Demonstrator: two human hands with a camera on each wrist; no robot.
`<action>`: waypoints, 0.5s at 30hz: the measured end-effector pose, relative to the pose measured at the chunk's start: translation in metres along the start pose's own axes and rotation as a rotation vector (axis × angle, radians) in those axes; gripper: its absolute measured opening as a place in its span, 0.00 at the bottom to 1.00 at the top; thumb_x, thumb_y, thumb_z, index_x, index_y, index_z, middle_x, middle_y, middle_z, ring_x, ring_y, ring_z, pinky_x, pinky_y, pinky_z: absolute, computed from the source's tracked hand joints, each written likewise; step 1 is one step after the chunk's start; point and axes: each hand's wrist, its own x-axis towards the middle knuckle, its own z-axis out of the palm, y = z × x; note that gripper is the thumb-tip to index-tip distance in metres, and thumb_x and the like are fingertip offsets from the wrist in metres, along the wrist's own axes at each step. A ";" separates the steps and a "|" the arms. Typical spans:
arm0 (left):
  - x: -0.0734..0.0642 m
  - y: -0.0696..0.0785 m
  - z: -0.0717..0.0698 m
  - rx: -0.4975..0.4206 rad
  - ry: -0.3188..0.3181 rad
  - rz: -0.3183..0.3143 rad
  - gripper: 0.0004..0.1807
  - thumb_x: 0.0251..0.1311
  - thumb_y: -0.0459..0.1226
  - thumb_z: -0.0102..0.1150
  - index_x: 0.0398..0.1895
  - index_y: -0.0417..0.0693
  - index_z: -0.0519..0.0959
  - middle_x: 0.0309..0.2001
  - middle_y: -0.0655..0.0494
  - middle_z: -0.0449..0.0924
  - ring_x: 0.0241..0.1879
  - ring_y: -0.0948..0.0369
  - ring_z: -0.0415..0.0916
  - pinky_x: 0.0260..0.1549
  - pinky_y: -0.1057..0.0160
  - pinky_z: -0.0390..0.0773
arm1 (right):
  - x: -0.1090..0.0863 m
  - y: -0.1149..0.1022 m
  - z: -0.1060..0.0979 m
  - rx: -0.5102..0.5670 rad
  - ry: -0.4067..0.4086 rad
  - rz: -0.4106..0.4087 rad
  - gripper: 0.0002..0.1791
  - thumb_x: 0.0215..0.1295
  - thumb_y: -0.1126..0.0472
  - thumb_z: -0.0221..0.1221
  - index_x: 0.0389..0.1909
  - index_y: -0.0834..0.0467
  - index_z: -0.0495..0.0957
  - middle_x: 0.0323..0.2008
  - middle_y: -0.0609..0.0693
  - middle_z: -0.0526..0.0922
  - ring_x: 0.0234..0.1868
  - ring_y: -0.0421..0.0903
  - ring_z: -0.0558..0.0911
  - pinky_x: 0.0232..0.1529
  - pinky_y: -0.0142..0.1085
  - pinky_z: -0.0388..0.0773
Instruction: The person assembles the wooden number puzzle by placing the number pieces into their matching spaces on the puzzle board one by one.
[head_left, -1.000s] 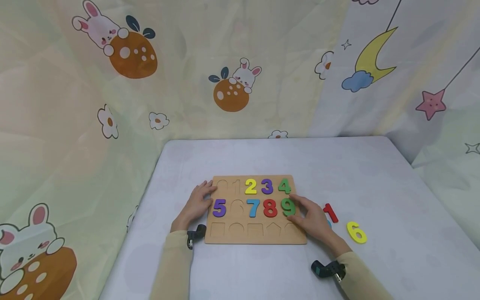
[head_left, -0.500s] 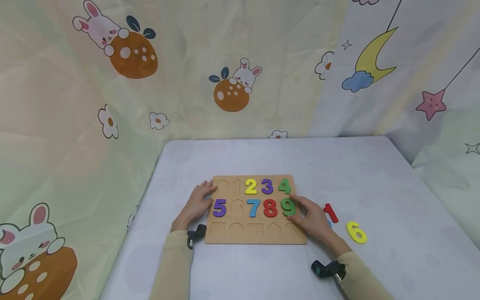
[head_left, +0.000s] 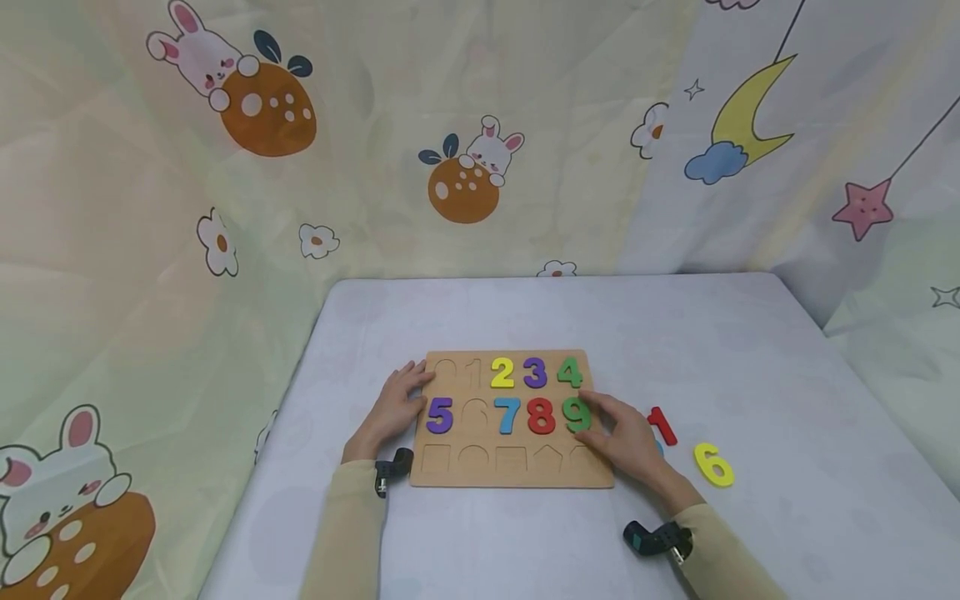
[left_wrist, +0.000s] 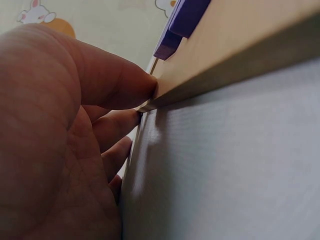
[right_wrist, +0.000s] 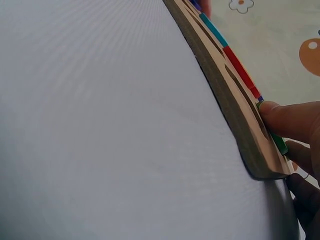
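Observation:
A wooden number board [head_left: 517, 477] lies on the table with coloured digits in its upper two rows. My left hand [head_left: 392, 410] rests at its left edge, beside the purple 5 [head_left: 440, 416]; the left wrist view shows the thumb [left_wrist: 125, 82] against the board's edge, other fingers lower down. At the right end, my right hand [head_left: 628, 435] holds the green number 9 [head_left: 576, 414] between thumb and index finger. The right wrist view shows the thumb [right_wrist: 290, 120] touching the green piece [right_wrist: 278, 143], low in the board. Outlines for 0, 1 and 6 show bare wood.
To the right of the board lie a red 1 [head_left: 662, 426] and a yellow 6 [head_left: 713, 464]. A blue piece [head_left: 659, 447] is mostly hidden behind my right hand. The white-covered table [head_left: 525, 312] meets a patterned cloth backdrop [head_left: 360, 125].

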 end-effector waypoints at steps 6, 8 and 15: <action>0.000 0.002 -0.001 -0.007 0.002 -0.004 0.26 0.62 0.31 0.53 0.66 0.44 0.72 0.75 0.51 0.57 0.77 0.53 0.43 0.76 0.53 0.36 | 0.000 0.000 -0.001 0.014 0.001 -0.004 0.37 0.53 0.57 0.72 0.65 0.54 0.72 0.64 0.54 0.75 0.67 0.56 0.70 0.64 0.56 0.70; 0.000 0.002 -0.001 -0.005 0.003 -0.008 0.26 0.62 0.31 0.53 0.66 0.44 0.72 0.75 0.52 0.57 0.77 0.54 0.43 0.76 0.53 0.36 | 0.000 0.000 -0.001 0.022 -0.004 0.002 0.37 0.53 0.56 0.72 0.65 0.54 0.71 0.65 0.54 0.74 0.68 0.56 0.70 0.64 0.56 0.70; 0.000 0.002 0.000 -0.003 0.002 0.000 0.26 0.62 0.31 0.53 0.65 0.43 0.72 0.75 0.51 0.57 0.77 0.53 0.43 0.76 0.52 0.36 | 0.001 0.004 -0.007 0.094 -0.010 0.018 0.36 0.57 0.54 0.70 0.67 0.54 0.69 0.65 0.53 0.73 0.65 0.56 0.72 0.63 0.56 0.71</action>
